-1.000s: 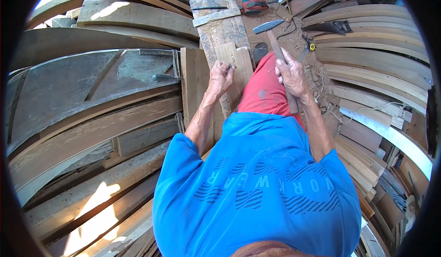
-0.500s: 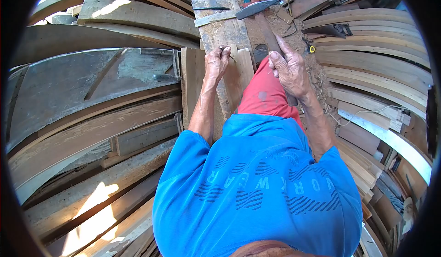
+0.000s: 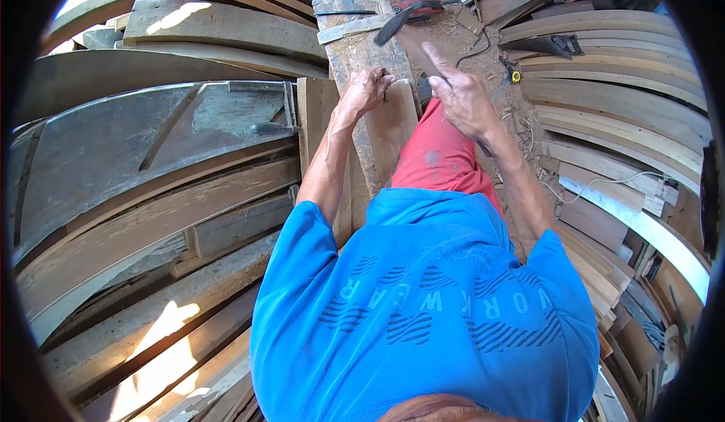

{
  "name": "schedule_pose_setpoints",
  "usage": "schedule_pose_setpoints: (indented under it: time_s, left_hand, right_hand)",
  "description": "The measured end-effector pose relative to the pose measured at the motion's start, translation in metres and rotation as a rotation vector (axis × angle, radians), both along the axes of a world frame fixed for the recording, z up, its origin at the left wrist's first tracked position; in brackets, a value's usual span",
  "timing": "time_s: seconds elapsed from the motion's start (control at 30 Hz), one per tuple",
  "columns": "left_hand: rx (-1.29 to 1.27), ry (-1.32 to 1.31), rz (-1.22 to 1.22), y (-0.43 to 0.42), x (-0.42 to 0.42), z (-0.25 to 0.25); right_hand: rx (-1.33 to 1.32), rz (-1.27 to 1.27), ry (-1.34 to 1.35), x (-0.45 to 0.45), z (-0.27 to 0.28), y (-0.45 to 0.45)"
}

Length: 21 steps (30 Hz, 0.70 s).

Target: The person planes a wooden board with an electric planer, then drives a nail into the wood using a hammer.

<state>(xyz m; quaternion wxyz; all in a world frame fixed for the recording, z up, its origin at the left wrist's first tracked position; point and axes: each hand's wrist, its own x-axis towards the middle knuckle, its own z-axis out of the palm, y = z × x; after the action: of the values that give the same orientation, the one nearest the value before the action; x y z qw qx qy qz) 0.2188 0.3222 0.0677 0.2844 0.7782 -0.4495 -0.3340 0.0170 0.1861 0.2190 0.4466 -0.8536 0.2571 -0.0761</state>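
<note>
My right hand is wrapped round the wooden handle of a hammer, with its dark metal head raised over the bench plank, ahead of my left hand. The handle is blurred by motion. My left hand is pinched on a thin dark nail-like piece, mostly hidden by the fingers. Below that hand lies a light wooden board. It rests on the worn bench plank, beside my red-clothed leg.
A red power tool lies beyond the hammer. A handsaw and a yellow tape measure are at the right. Stacked boards line the right side, with more timber at the left. Sawdust covers the floor.
My right hand has moved up and slightly left, and the hammer head has swung left and tilted. My left hand has shifted slightly right and forward, still pinching the thin piece.
</note>
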Motion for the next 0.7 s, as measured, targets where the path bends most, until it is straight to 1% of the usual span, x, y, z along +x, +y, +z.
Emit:
schedule_pose_setpoints:
  time_s: [0.03, 0.07, 0.13, 0.17, 0.23, 0.27, 0.33, 0.37, 0.4, 0.43, 0.47, 0.53, 0.57, 0.67, 0.7]
  left_hand:
    - [-0.009, 0.003, -0.009, -0.002, 0.001, -0.001]
    - [-0.016, 0.006, -0.018, -0.003, 0.001, -0.002]
    - [0.026, 0.034, -0.001, -0.004, 0.002, 0.000]
    - [0.051, 0.050, 0.010, -0.003, 0.002, -0.001]
    - [0.089, 0.093, 0.026, -0.002, 0.001, 0.004]
    - [0.098, 0.111, 0.030, -0.005, 0.002, 0.006]
    - [0.062, 0.053, 0.002, -0.007, 0.004, 0.004]
    - [0.044, 0.023, -0.012, -0.007, 0.005, 0.002]
    - [0.035, 0.026, -0.015, -0.008, 0.006, 0.000]
    - [0.031, 0.029, -0.019, -0.007, 0.007, -0.003]
    - [0.029, 0.035, -0.022, -0.006, 0.007, -0.006]
    - [0.046, 0.053, -0.008, -0.007, 0.007, -0.001]
    - [0.054, 0.062, -0.001, -0.006, 0.006, 0.001]
    - [0.085, 0.074, 0.004, -0.007, 0.007, 0.003]
    - [0.100, 0.100, 0.016, -0.009, 0.009, 0.005]
  right_hand:
    - [-0.118, 0.074, -0.016, -0.002, -0.035, -0.009]
    - [-0.128, 0.087, -0.009, -0.002, -0.047, -0.013]
    - [-0.147, 0.114, 0.004, 0.006, -0.053, -0.019]
    - [-0.041, 0.062, 0.038, 0.005, -0.053, -0.025]
    - [0.159, -0.073, 0.142, 0.015, -0.021, -0.028]
    - [0.141, -0.104, 0.079, 0.018, -0.023, -0.027]
    - [0.097, -0.167, -0.052, 0.024, -0.031, -0.029]
    - [0.167, -0.056, 0.143, 0.022, -0.035, -0.039]
    - [-0.027, 0.068, -0.003, 0.019, -0.060, -0.052]
    - [-0.217, 0.190, -0.149, 0.029, -0.070, -0.055]
    - [-0.073, 0.164, -0.042, 0.021, -0.075, -0.059]
    - [0.187, 0.074, 0.182, 0.030, -0.024, -0.051]
    - [0.265, -0.036, 0.183, 0.034, -0.016, -0.049]
    - [0.148, -0.003, 0.055, 0.034, -0.046, -0.046]
    - [-0.105, 0.186, -0.089, 0.026, -0.084, -0.058]
